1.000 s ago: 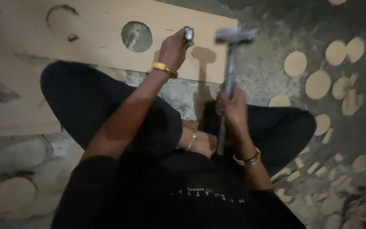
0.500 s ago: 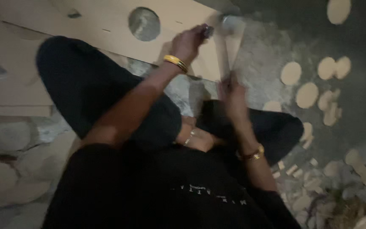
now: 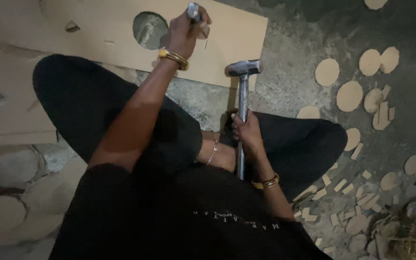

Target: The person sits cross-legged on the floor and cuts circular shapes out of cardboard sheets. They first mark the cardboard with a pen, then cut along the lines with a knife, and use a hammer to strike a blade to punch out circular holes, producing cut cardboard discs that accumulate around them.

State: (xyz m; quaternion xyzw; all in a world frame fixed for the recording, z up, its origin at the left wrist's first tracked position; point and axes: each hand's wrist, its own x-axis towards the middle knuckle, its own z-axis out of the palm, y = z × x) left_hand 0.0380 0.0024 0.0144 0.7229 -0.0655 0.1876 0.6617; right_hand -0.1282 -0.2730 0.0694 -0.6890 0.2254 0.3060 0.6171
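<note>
My left hand (image 3: 185, 30) grips a short metal punch (image 3: 194, 10) stood upright on a tan cardboard sheet (image 3: 237, 36), just right of a round hole (image 3: 149, 30) cut in it. In my right hand (image 3: 246, 131) is a metal hammer (image 3: 242, 91), gripped by the handle. Its head (image 3: 243, 67) is raised near the sheet's front right edge, below and right of the punch and apart from it. I sit cross-legged in black clothes, with gold bangles on both wrists.
Several cut cardboard discs (image 3: 349, 95) and small offcut strips (image 3: 343, 185) lie scattered on the grey ground at the right. More cardboard sheets (image 3: 6, 110) lie at the left. Dry straw-like scraps (image 3: 410, 233) sit at the bottom right.
The hammer struck down at the punch half a second ago. Now it has drawn back toward me, its head away from the punch. My left hand still holds the punch on the sheet.
</note>
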